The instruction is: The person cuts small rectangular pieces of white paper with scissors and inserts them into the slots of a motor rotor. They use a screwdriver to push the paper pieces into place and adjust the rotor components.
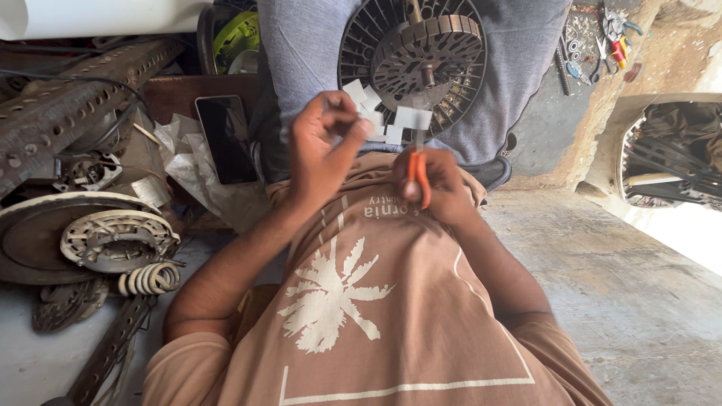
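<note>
At the centre of the frame the left hand (320, 154) pinches a white paper slip (412, 118); the right hand (432, 184) is clenched around orange-handled scissors (418, 174). The slip (thin, limp, probably easily creased) is best held by its edge, just below the slotted motor core (421, 60).

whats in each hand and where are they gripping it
The right hand grips orange-handled scissors by the handles. The left hand pinches the edge of a small white paper piece between the fingertips, above the round motor stator.
</note>
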